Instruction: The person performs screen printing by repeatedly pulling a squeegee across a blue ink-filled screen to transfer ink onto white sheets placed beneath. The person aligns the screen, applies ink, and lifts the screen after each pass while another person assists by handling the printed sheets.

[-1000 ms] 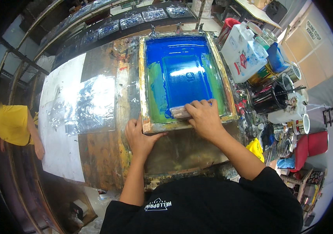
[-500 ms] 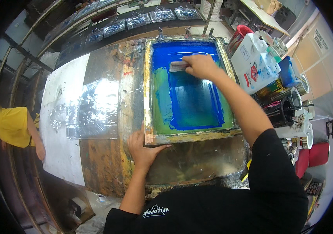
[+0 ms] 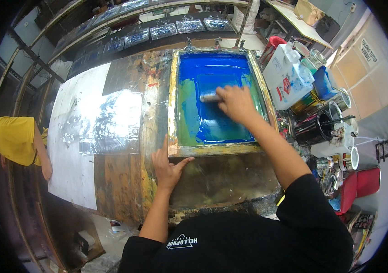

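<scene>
My right hand (image 3: 235, 103) grips a squeegee (image 3: 210, 98) against the mesh of a screen printing frame (image 3: 172, 109), around the middle of it. Blue ink (image 3: 212, 61) lies thick across the far end of the mesh and along the sides of a darker rectangle, with green mesh at the edges. At the frame's near left corner is my left hand (image 3: 166, 168), thumb and forefinger spread apart along the corner. Left of the frame, a clear plastic sheet (image 3: 114, 125) shines on the table, partly over a white sheet (image 3: 66, 173).
Ink cans (image 3: 314, 125) and a white jerrycan (image 3: 287, 75) crowd the right side. Hinge clamps (image 3: 217, 43) stand at the frame's far edge. Several plastic pieces with blue prints (image 3: 163, 30) lie on a rack behind. A person in yellow (image 3: 19, 141) stands at the left.
My right hand has drawn the squeegee toward me, from the mesh's far part to about its middle. My left hand stays at the frame corner. The head view has shifted slightly.
</scene>
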Demonstrator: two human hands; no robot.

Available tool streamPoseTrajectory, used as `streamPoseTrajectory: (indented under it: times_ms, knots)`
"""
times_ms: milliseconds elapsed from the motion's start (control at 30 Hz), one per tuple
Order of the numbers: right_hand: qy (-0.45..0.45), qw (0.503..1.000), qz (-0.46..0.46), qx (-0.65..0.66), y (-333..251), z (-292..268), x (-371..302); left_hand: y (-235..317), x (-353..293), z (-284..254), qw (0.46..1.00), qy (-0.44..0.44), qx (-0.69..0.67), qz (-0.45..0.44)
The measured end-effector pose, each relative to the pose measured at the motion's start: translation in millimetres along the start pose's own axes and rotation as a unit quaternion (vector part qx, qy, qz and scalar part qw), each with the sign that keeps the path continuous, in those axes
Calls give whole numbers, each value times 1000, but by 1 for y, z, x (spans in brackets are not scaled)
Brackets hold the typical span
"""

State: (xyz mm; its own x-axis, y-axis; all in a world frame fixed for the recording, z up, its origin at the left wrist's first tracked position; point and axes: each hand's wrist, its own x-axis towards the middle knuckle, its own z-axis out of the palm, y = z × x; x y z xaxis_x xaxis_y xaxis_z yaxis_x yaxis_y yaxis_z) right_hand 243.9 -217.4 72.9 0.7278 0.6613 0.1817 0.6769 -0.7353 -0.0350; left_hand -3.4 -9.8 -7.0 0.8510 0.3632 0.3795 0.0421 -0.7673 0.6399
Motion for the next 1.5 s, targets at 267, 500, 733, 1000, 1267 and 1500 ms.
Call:
streamPoseTrajectory:
  times_ms: [267, 500, 733, 1000, 1267, 1500]
  knots:
    - [-36, 999, 29, 24, -60, -61, -104, 21, 12, -2, 971, 18, -236, -32]
    - [302, 952, -34, -26, -44, -148, -33, 76, 77, -19, 921, 101, -377, 1]
    - [338, 939, -50, -27, -22, -187, 23, 66, 50, 35, 972, -163, 143, -91]
    - [271, 961, -34, 35, -21, -221, 35, 66, 60, 48, 984, -109, -66, -123]
    - [248, 968, -12, 33, -22, -225, 40, 27, 145, -36, 993, 47, -71, -77]
    - [299, 954, -35, 13, -19, -205, 39, -101, 124, -142, 976, 190, 43, -97]
